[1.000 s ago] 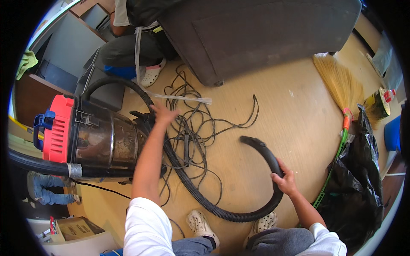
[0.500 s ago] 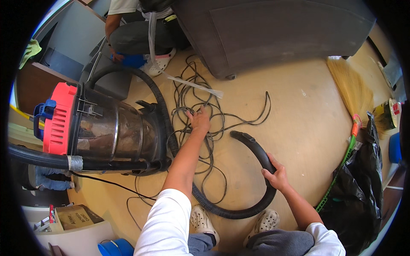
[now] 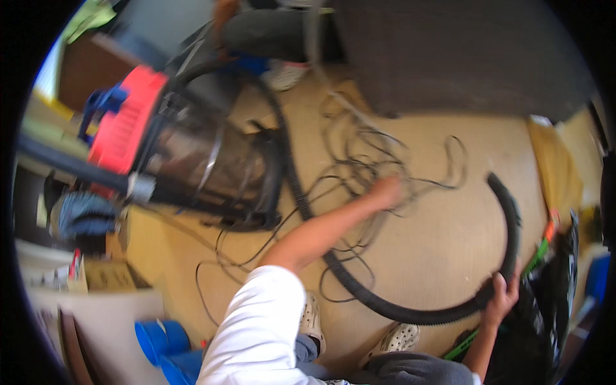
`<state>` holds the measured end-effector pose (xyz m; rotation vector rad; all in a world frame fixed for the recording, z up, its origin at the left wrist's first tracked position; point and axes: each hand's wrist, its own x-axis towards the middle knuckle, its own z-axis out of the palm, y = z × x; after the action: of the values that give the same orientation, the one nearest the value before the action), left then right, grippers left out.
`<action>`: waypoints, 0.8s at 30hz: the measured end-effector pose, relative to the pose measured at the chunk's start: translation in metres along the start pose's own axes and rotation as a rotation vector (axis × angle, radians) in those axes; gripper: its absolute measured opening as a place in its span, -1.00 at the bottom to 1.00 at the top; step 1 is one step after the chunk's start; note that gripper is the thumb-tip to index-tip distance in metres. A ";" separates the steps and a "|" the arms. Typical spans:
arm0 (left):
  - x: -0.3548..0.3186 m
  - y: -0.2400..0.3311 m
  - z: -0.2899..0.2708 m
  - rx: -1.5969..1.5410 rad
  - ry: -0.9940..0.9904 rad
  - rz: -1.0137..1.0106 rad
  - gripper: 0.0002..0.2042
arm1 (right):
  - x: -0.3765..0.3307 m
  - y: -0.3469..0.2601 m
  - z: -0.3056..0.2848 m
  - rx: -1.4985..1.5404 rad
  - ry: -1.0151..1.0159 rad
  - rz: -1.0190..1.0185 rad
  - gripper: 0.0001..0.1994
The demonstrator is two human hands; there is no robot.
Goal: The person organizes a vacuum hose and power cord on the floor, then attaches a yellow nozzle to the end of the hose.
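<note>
Two hands are positioned well apart over the floor (image 3: pixel 436 250). Right hand (image 3: pixel 502 296): clamped around the black hose (image 3: pixel 401 312) near its free end. Left hand (image 3: pixel 387 192): at the tangled dark cord (image 3: pixel 359 151); motion blur conceals the fingers, so whether it grips the cord cannot be told.

Surrounding items:
- Left: vacuum cleaner (image 3: pixel 199 160) with red head and blue handle. The hose arcs from behind it, between it and the cord, toward the person's feet, then up to the right hand.
- Far side: large dark grey furniture piece (image 3: pixel 462 58), bounding the work area. A co-worker's leg (image 3: pixel 269 35) is beside it.
- Between furniture and cord: pale translucent strip (image 3: pixel 343 96), reaching the tangle.
- Right: straw broom (image 3: pixel 553 160) and black plastic bag (image 3: pixel 532 314), near the right hand.
- Lower left: blue containers (image 3: pixel 160 340) and cardboard box (image 3: pixel 108 274).

Surface: light tan and smooth in appearance; cord loops spread across its middle. Room: crowded at the edges, with a green cloth (image 3: pixel 86 19) at upper left.
</note>
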<state>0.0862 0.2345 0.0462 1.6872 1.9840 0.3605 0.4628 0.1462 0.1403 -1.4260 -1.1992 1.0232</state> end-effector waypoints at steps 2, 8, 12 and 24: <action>0.017 0.058 0.024 -0.011 -0.046 0.094 -0.77 | 0.005 -0.022 -0.028 0.132 0.014 -0.029 -0.46; 0.024 0.133 0.131 -0.156 -0.256 0.408 -0.86 | -0.038 -0.125 0.004 -0.011 0.017 -0.277 -0.24; -0.009 0.183 0.052 -0.103 -0.451 0.832 -0.66 | -0.032 -0.123 -0.033 0.071 0.018 -0.057 -0.36; -0.142 -0.073 -0.167 0.094 -0.112 0.285 -0.77 | 0.000 -0.110 0.090 -0.161 -0.580 -0.205 -0.42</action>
<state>-0.0501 0.1024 0.1782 2.0102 1.7066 0.2680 0.3564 0.1644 0.2329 -1.1203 -1.8398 1.2600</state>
